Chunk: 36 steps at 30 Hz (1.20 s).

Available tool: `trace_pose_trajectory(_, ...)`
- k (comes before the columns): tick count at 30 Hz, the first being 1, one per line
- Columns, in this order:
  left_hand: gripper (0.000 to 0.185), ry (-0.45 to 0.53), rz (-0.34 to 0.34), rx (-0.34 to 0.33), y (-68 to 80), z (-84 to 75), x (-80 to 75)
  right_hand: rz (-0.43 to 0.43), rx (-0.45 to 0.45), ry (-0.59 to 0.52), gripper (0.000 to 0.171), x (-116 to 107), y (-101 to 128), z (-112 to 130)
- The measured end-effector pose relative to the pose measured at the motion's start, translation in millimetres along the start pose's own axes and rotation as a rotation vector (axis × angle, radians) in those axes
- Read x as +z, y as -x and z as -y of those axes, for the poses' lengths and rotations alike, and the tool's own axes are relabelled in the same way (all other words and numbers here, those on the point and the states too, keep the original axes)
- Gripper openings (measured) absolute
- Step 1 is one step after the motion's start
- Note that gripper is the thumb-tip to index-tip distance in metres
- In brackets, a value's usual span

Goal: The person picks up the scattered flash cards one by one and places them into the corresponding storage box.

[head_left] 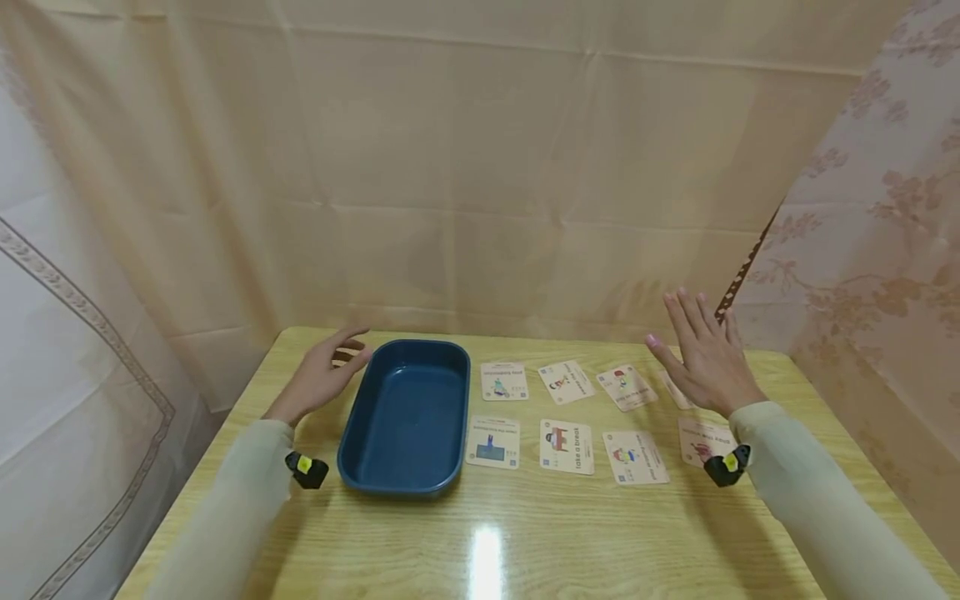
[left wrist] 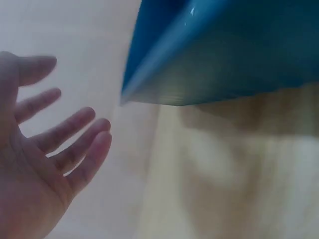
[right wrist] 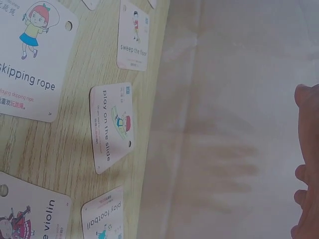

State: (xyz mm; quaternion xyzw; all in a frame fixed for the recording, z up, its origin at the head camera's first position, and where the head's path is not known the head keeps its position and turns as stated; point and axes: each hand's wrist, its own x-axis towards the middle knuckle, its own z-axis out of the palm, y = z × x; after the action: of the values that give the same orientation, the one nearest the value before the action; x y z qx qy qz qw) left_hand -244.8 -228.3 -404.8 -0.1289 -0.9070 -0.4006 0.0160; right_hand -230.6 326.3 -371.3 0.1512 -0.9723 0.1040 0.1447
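Observation:
My left hand (head_left: 321, 377) hovers beside the far left corner of a dark blue rectangular tray (head_left: 349, 433), its fingers loosely bent and holding nothing. In the left wrist view its spread fingers stand apart from the tray's wall (left wrist: 224, 69). My right hand (head_left: 708, 367) is raised over the right end of the cards, palm forward, fingers extended. It partly hides the "play football" card (right wrist: 104, 216). Just below it lies the "violin" card (head_left: 703, 442). The "play on the slide" card (right wrist: 112, 127) and the "skipping rope" card (head_left: 636, 457) lie to its left.
Two rows of picture cards lie right of the tray on the wooden table (head_left: 570, 542). Among them are the "take a break" card (head_left: 567, 447) and the "sweep the floor" card (head_left: 566, 382). A beige curtain (head_left: 480, 183) hangs along the table's far edge.

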Motion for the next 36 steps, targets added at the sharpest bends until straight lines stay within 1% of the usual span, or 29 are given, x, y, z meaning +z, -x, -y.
trace_pose_trajectory(3, 0.057, 0.159, 0.024, -0.021, 4.5, 14.6, 5.3, -0.001, -0.001, 0.004, 0.076, 0.0, 0.8, -0.3)
trace_pose_trajectory(6, 0.059, 0.284, 0.05, -0.032, 8.4, 27.7, 11.3, -0.004, -0.001, 0.001, 0.077, -0.4, 1.6, -0.3)
trace_pose_trajectory(10, 0.061, 0.384, 0.079, -0.056, 12.6, 42.2, 18.9, -0.007, -0.001, -0.006, 0.077, -0.8, 1.9, 0.4)
trace_pose_trajectory(13, 0.063, 0.455, 0.11, -0.073, 14.2, 50.0, 23.2, -0.004, 0.0, -0.004, 0.077, -1.1, 2.3, 1.1)
trace_pose_trajectory(17, 0.067, 0.555, 0.148, -0.097, 15.6, 56.3, 27.5, 0.002, 0.001, -0.004, 0.077, -1.5, 3.4, 1.8)
trace_pose_trajectory(20, 0.067, 0.624, 0.156, -0.111, 16.4, 61.1, 29.7, 0.005, 0.0, -0.006, 0.076, -1.4, 3.9, 1.7)
trace_pose_trajectory(25, 0.066, 0.696, 0.164, -0.12, 19.0, 68.0, 31.8, 0.011, 0.002, -0.007, 0.076, 0.0, 5.0, 1.3)
trace_pose_trajectory(28, 0.068, 0.704, 0.176, -0.107, 20.2, 69.6, 33.2, 0.012, 0.006, -0.006, 0.076, 1.4, 5.4, 1.2)
trace_pose_trajectory(32, 0.066, 0.744, 0.183, -0.076, 19.6, 70.6, 35.0, 0.012, 0.006, -0.004, 0.076, 3.0, 5.2, 1.3)
trace_pose_trajectory(36, 0.064, 0.77, 0.183, -0.061, 18.3, 71.1, 36.3, 0.012, 0.008, -0.008, 0.076, 3.3, 5.2, 1.6)
